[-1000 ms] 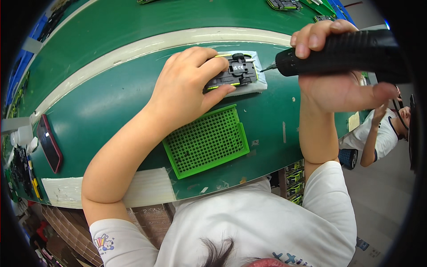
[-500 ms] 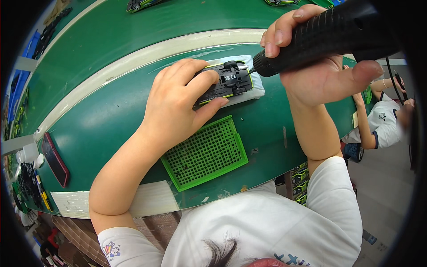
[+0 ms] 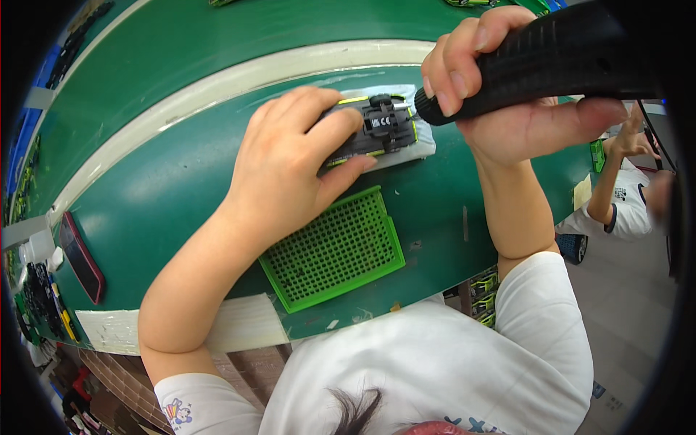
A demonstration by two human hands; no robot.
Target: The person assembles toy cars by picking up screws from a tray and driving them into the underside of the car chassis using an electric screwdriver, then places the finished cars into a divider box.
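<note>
An upside-down toy car (image 3: 382,125), black underneath with lime-green edges, lies on a pale blue cloth pad (image 3: 418,151). My left hand (image 3: 290,156) is closed over its left end, thumb on the near side and fingers on the far side. My right hand (image 3: 500,109) grips a black electric screwdriver (image 3: 551,61), held slanting from the upper right. Its nose points left and down, and the bit reaches the right end of the car's underside. Whether the bit sits in a screw is too small to tell.
A green perforated tray (image 3: 337,250) lies just in front of the car on the green table (image 3: 167,188). Towards the left edge is a red-edged phone (image 3: 82,257). A pale curved rail (image 3: 239,69) runs behind the pad. A co-worker's arm (image 3: 609,181) shows at far right.
The view has shifted slightly. My left hand still holds the car, and the screwdriver stays at its right end, with its body tilted a little differently. The co-worker's hand at right has risen.
</note>
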